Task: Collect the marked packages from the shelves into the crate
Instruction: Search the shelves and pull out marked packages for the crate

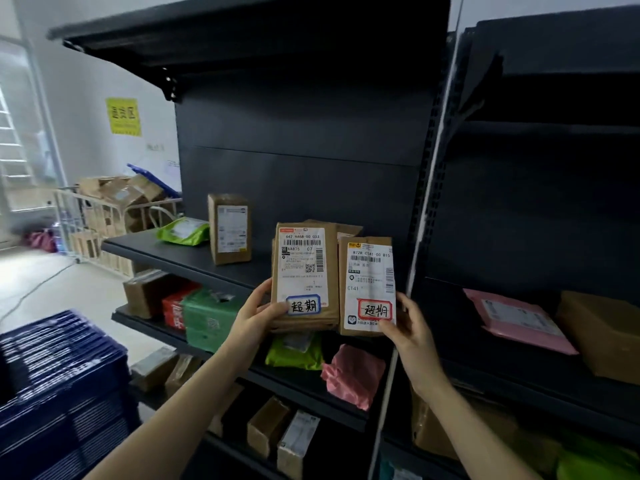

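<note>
Left hand (pixel 255 315): grip pinches blue-marked package (pixel 304 271), in front of the shelf (pixel 194 261).
Right hand (pixel 410 329): grip pinches red-marked package (pixel 367 282), just beside.
Behind: brown box (pixel 230 228) and green bag (pixel 183 232) on shelf.
Low left: blue crates (pixel 59 393).

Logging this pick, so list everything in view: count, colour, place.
Blue-sticker package: one, brown, in left hand.
Red-sticker package: one, brown, in right hand.
Upright box: one, brown, upper shelf.
Green bag: one, green, upper shelf, left of the upright box.
Middle-shelf parcels: five; brown, red, green, green, pink, left to right.
Pink mailer: one, pink, right unit.
Large box: one, brown, right of the mailer.
Small boxes: several, mostly brown, lower shelves.
Cardboard pile: brown, on cart, far left.
Crates: stack, blue, lower left.
Sign: one, yellow, left wall.
Shelving: two units, black.
Left hand: grips blue-sticker package's bottom.
Right hand: pinches red-sticker package's bottom corner.
</note>
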A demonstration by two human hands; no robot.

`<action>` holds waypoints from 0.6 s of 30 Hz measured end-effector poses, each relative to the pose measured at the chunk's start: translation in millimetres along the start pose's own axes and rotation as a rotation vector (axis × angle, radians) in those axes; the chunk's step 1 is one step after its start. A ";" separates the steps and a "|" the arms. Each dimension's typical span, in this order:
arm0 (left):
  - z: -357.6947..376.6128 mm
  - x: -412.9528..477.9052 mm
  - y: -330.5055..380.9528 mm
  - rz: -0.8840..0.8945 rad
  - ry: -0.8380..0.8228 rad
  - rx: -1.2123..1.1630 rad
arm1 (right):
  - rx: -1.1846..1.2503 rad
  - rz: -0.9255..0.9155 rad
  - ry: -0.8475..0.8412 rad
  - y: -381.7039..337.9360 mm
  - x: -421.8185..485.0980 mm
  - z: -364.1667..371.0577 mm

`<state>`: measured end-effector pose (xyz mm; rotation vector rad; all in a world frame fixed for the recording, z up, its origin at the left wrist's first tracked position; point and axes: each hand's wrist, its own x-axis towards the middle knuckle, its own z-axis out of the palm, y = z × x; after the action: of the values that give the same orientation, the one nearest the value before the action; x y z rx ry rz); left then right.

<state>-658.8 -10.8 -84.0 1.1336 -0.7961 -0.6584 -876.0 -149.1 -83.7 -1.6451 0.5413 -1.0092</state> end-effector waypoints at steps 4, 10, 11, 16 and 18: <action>-55.3 -20.0 15.9 0.010 0.071 -0.015 | 0.009 -0.017 -0.069 -8.2 0.0 56.6; -153.9 -69.2 49.6 0.038 0.164 0.002 | 0.046 -0.024 -0.170 -18.1 -11.4 165.8; -173.8 -79.0 55.3 0.030 0.179 0.014 | 0.054 -0.022 -0.188 -20.4 -15.1 187.8; -274.5 -132.3 82.2 -0.006 0.270 0.056 | 0.086 -0.016 -0.284 -28.9 -37.1 298.1; -311.7 -155.3 93.7 0.000 0.300 0.080 | 0.106 -0.003 -0.325 -30.8 -48.4 341.7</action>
<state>-483.8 304.3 -94.6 1.2700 -0.5695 -0.4453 -622.1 86.5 -91.9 -1.6714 0.2630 -0.7390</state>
